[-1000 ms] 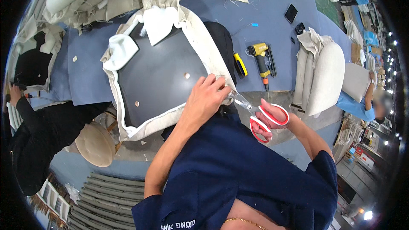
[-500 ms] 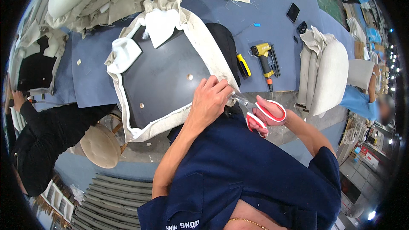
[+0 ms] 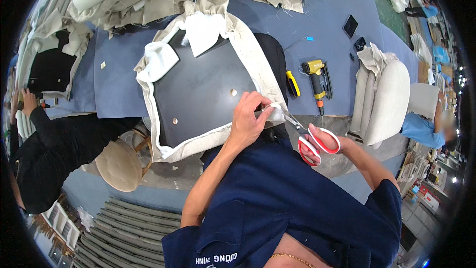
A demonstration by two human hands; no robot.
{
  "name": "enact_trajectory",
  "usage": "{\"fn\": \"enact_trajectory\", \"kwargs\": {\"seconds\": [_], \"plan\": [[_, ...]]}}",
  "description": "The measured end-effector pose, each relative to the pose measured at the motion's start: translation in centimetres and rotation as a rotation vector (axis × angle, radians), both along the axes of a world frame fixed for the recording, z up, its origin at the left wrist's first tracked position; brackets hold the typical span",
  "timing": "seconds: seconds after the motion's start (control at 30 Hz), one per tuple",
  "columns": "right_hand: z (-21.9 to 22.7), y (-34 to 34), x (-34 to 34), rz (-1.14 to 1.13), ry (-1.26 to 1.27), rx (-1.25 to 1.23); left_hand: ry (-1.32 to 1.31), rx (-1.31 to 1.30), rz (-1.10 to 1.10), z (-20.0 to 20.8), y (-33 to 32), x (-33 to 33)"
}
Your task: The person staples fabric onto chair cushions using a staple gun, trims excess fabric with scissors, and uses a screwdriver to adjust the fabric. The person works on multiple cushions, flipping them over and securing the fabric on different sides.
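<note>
Pale cloth corner flap drawn into view

The flat black panel edged in beige fabric overhangs the blue-grey counter. At the panel's near right corner, the left hand pinches the flap, mostly hidden a moment ago; that seems to improve access for the red-and-white-handled steel scissors gripped in the right hand.

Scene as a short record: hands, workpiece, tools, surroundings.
left hand: pinching beige fabric edging at the panel's near right corner
right hand: holding red-and-white-handled metal scissors, blades at that corner
workpiece: flat dark panel with two round holes, beige fabric around its rim
tools on table: yellow-and-black nail gun, hose fitting toward the person
surface: blue table
right side: rounded beige upholstered cushion
</note>
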State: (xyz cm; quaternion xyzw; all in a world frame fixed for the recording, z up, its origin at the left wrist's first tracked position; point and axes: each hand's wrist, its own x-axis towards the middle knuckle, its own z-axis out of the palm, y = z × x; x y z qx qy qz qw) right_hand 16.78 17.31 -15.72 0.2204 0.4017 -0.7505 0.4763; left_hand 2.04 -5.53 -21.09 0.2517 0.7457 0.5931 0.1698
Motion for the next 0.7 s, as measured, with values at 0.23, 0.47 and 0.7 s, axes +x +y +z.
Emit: {"fn": "enact_trajectory", "kwargs": {"seconds": [0.23,0.47,0.7], "plan": [[-1.2,0.0,-4.7,0.158,0.083,0.075,0.156,0.1,-0.074,-0.3,0.1,0.4],[-0.4,0.5,-5.5,0.198,0.152,0.262,0.031,0.304,0.006,-0.5,-0.5,0.4],[0.6,-0.2,-10.7,0.546,0.332,0.498,-0.178,0.35,-0.031,-0.9,-1.5,0.5]]}}
